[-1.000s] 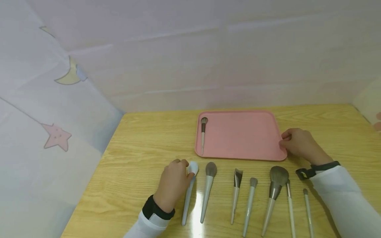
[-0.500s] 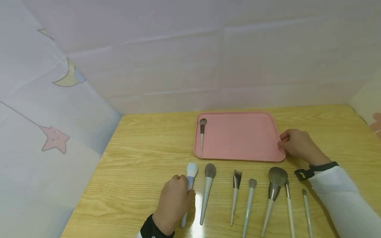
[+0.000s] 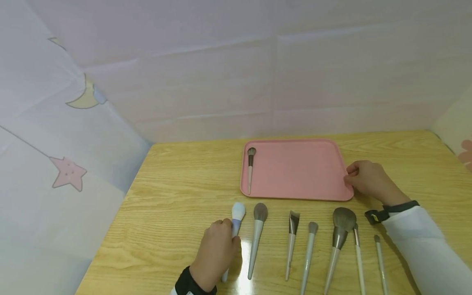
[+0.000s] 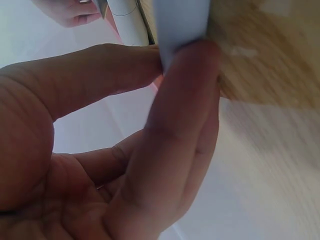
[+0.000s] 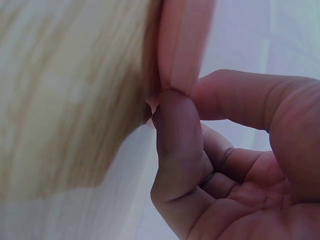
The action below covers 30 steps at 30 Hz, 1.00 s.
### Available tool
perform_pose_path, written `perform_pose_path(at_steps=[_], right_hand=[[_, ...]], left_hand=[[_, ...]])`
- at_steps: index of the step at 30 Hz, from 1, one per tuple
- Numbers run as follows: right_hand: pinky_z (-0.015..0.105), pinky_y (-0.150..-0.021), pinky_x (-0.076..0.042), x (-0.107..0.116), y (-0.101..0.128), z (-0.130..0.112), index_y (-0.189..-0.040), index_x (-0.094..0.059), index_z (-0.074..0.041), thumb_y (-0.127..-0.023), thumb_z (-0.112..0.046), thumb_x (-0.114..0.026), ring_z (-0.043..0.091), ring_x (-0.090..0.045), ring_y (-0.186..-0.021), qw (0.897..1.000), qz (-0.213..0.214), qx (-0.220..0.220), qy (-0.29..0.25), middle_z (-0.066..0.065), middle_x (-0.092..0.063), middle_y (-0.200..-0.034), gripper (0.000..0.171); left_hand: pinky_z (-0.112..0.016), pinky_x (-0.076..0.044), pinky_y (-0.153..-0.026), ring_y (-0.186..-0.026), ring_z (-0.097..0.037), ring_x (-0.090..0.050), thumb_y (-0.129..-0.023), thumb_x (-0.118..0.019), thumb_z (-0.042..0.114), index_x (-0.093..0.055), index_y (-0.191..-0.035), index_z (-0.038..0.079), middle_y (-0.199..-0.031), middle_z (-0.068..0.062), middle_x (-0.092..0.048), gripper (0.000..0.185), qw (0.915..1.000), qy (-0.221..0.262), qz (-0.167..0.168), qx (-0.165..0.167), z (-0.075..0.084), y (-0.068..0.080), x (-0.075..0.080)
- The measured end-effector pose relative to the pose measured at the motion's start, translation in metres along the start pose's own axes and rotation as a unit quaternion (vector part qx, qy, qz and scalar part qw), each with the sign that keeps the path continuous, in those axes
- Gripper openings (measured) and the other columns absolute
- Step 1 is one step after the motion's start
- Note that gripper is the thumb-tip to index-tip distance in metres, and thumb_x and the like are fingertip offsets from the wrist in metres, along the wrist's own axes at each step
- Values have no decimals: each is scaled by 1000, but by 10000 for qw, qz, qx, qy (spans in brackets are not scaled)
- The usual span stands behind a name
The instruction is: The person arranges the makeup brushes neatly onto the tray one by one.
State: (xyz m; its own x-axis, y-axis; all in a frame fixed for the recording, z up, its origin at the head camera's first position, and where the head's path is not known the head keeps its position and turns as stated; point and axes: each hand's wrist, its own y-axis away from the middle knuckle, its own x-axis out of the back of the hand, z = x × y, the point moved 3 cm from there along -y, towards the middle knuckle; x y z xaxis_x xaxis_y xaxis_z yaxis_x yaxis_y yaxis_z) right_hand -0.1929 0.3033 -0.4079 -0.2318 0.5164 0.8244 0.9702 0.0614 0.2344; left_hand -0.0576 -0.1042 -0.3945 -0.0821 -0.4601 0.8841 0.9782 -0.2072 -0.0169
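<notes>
My left hand (image 3: 215, 252) pinches the handle of a makeup brush (image 3: 238, 211) with white bristles and a bluish collar. In the left wrist view the thumb and fingers (image 4: 185, 90) press the pale handle (image 4: 182, 25) from both sides. At the right edge of the pink tray (image 3: 298, 168), my right hand (image 3: 372, 180) grips the rim between thumb and fingers; the right wrist view shows this rim (image 5: 185, 45) pinched. One dark-collared makeup brush (image 3: 250, 164) lies inside the tray along its left side.
Right of the left hand, several more brushes lie in a row: a grey tapered one (image 3: 258, 237), a slanted flat one (image 3: 292, 241), a big fluffy one (image 3: 343, 225) and a thin one (image 3: 380, 262). The wooden table (image 3: 177, 184) meets a pale cloth wall (image 3: 221, 82) behind.
My left hand has come down from beside the white brush's head to its handle and taken hold of it. The right hand keeps its grip on the tray's edge.
</notes>
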Motion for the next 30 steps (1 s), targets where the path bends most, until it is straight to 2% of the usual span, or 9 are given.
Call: perform_pose_path(at_steps=[6,16,22,30], right_hand=[[30,-63,-50,0,-1,1,-115,-62,18,-94,-16,-65,27,-65,-80,10000,40,67,22,25,-71,-94,40],[30,-63,-49,1,0,0,-116,-61,18,-94,-16,-64,27,-64,-80,10000,22,37,26,24,-70,-94,40],[30,-63,-49,1,1,0,-116,-61,18,-94,-16,-64,27,-64,-79,10000,22,54,37,24,-71,-94,40],[30,-63,-49,0,0,2,-115,-62,17,-93,-16,-64,26,-64,-79,9999,23,127,56,23,-71,-93,40]], left_hand=[[-29,-57,-55,-68,-24,-71,-85,-80,1,-66,-87,-5,-78,-15,-69,16,10000,16,11,53,-2,-1,0],[-24,-53,-51,-65,-21,-70,-83,-78,-2,-65,-84,-5,-77,-17,-70,13,9999,133,68,40,-4,1,1],[-24,-53,-53,-67,-19,-69,-83,-76,-3,-68,-89,-8,-80,-17,-72,12,9997,223,91,58,-6,2,3],[-13,-44,-48,-61,-10,-63,-82,-79,-2,-71,-96,-11,-79,-15,-71,18,9996,207,210,25,-7,0,8]])
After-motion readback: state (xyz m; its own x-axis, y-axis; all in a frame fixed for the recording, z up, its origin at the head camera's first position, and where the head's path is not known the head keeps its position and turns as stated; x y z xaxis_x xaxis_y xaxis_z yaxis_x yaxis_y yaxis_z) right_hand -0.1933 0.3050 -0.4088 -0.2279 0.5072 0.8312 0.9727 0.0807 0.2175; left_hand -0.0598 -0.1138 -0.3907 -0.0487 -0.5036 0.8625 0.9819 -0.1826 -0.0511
